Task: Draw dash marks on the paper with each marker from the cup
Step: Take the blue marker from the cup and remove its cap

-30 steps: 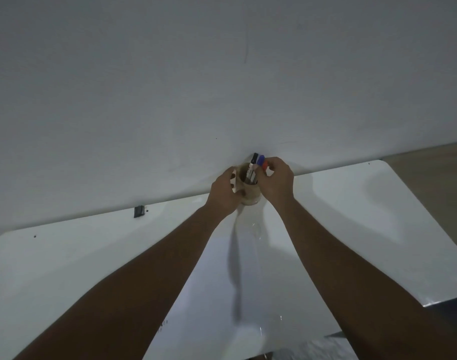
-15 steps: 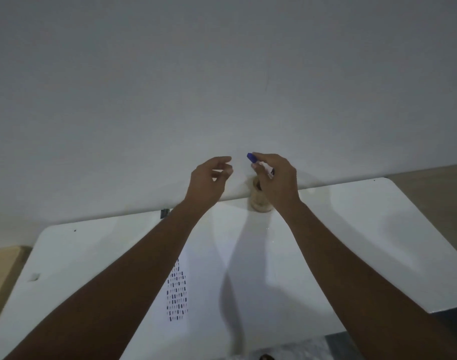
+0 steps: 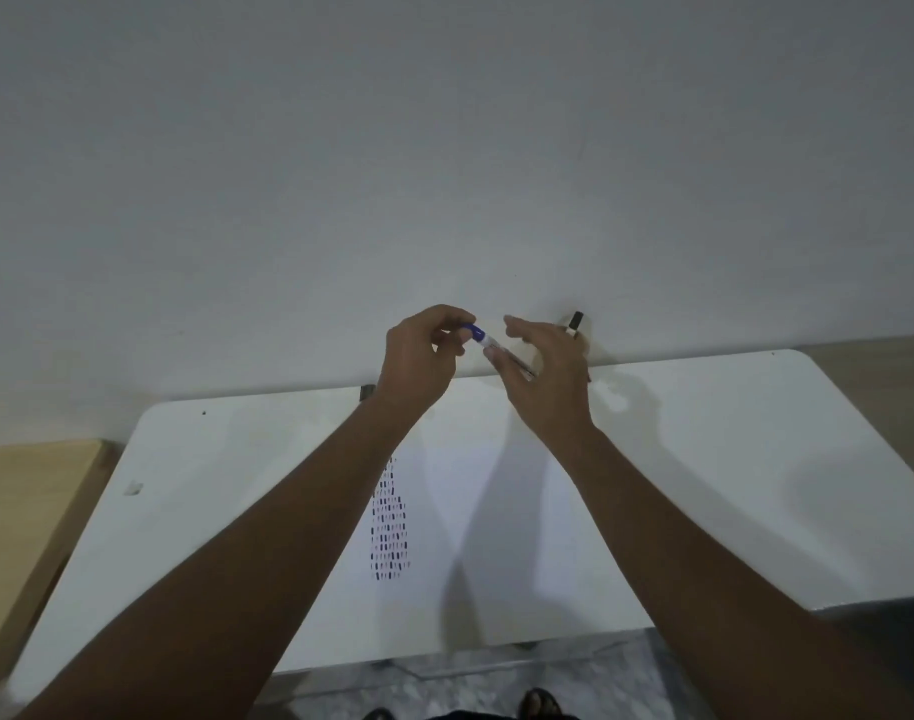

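Above the far edge of the white table (image 3: 704, 459), both hands hold a blue-capped marker (image 3: 483, 339). My left hand (image 3: 418, 361) pinches the blue cap. My right hand (image 3: 543, 376) grips the white barrel. The cup (image 3: 592, 345) stands at the wall behind my right hand, mostly hidden, with a black-capped marker (image 3: 575, 322) sticking up from it. The paper (image 3: 470, 511) lies on the table between my arms, with columns of dark dash marks (image 3: 389, 527) on its left part.
A pale wall rises directly behind the table. A wooden surface (image 3: 23, 511) adjoins the table on the left. A small dark object (image 3: 366, 392) sits at the table's back edge. The floor and my feet show below the near edge.
My right hand lifted the blue marker out of the cup and moved left. My left hand let go of the cup and closed on the marker's cap. The camera view shifted, showing the dash marks.
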